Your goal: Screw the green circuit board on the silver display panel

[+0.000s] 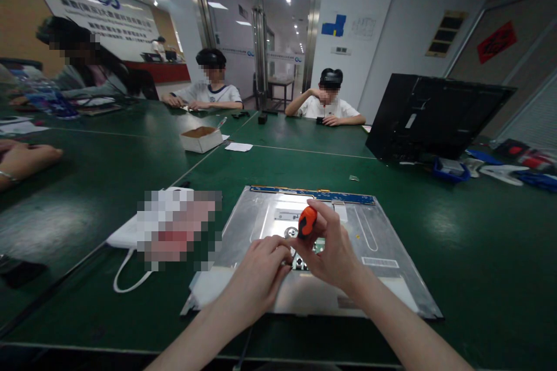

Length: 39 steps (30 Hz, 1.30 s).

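Observation:
A flat silver metal display panel [348, 232] lies on the table in front of me, with a blue circuit strip [304, 192] along its far edge. My right hand [333, 246] is closed on the handle of a screwdriver [307, 221], orange with black patches. The handle stands almost upright over a small green circuit board [300, 264] at the panel's middle; its tip is hidden. Close beside it, my left hand [265, 264] rests over the board with its fingers bent together near the screwdriver's lower end. What those fingers pinch, if anything, is hidden.
A white device with a cord [126, 232] lies to the left, partly blurred. Beyond are an open carton [201, 140] and a white paper [238, 146]. A black monitor [435, 116] and a blue tray [451, 171] stand right. Several people sit around the green table [478, 243].

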Each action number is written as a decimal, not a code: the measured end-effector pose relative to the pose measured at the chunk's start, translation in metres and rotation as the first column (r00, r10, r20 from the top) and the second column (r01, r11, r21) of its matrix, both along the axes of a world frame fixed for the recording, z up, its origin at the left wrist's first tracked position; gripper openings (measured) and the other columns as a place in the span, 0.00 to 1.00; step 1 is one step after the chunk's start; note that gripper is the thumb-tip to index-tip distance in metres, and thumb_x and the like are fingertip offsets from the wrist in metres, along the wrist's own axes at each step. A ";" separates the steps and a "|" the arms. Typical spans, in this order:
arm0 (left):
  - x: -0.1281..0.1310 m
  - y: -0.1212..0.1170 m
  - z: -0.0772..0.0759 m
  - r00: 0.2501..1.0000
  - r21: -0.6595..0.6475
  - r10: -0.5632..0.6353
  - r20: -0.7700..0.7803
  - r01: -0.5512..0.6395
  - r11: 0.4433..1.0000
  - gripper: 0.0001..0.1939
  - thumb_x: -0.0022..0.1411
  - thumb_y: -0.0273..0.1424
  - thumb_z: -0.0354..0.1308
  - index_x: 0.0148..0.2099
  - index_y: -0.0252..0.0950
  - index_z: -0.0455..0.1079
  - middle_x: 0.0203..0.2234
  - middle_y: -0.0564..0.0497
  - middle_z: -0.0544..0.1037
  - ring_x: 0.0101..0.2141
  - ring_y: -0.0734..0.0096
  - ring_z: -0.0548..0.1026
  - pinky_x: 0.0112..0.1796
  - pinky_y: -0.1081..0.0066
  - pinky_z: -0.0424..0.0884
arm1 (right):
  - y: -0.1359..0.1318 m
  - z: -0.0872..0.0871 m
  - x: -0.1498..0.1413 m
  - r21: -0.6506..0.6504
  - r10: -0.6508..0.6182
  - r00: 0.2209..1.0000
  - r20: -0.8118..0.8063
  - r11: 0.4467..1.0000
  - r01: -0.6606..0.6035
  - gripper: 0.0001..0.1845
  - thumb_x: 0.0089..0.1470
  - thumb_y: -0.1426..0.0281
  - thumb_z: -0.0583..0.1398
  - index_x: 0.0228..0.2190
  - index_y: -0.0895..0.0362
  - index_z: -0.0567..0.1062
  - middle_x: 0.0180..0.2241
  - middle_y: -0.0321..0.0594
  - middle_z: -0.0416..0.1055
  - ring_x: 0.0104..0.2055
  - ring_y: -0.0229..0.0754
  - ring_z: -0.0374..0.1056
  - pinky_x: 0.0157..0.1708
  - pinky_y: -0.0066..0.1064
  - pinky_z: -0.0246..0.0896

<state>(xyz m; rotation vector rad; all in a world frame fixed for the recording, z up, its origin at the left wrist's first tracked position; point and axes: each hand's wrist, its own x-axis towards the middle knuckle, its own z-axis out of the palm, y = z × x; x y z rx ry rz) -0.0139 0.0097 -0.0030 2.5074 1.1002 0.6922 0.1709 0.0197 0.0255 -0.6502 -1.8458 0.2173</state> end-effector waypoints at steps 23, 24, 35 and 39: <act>-0.001 -0.004 0.007 1.000 0.000 0.013 0.024 -0.013 1.000 0.10 0.62 0.21 0.49 0.43 0.38 0.65 0.39 0.49 0.74 0.41 0.59 0.72 0.44 0.60 0.66 | 0.002 0.015 0.009 0.086 -0.102 0.984 -0.146 0.990 0.115 0.33 0.60 0.76 0.58 0.63 0.50 0.53 0.32 0.32 0.63 0.24 0.33 0.64 0.20 0.22 0.64; -0.001 -0.004 0.008 1.000 -0.001 0.019 0.020 -0.019 1.000 0.10 0.62 0.21 0.49 0.43 0.38 0.65 0.39 0.49 0.74 0.41 0.59 0.72 0.43 0.60 0.66 | 0.002 0.016 0.011 0.087 -0.111 0.983 -0.146 0.988 0.124 0.33 0.60 0.76 0.58 0.63 0.50 0.53 0.31 0.32 0.63 0.25 0.33 0.64 0.20 0.22 0.64; -0.002 -0.001 0.001 1.000 -0.003 -0.012 0.021 0.012 1.000 0.09 0.65 0.23 0.50 0.43 0.39 0.68 0.43 0.46 0.74 0.44 0.58 0.71 0.44 0.58 0.65 | 0.001 0.008 0.002 0.003 -0.072 0.991 -0.109 0.997 0.073 0.32 0.62 0.73 0.57 0.63 0.50 0.51 0.29 0.29 0.61 0.22 0.32 0.60 0.19 0.20 0.61; -0.002 0.000 -0.001 0.999 -0.006 -0.015 0.031 0.015 1.000 0.09 0.64 0.22 0.50 0.41 0.38 0.68 0.42 0.47 0.74 0.43 0.58 0.72 0.43 0.58 0.65 | 0.000 0.004 -0.004 -0.018 -0.019 0.993 -0.112 1.000 0.017 0.32 0.63 0.72 0.57 0.63 0.49 0.50 0.29 0.29 0.61 0.21 0.31 0.60 0.19 0.20 0.62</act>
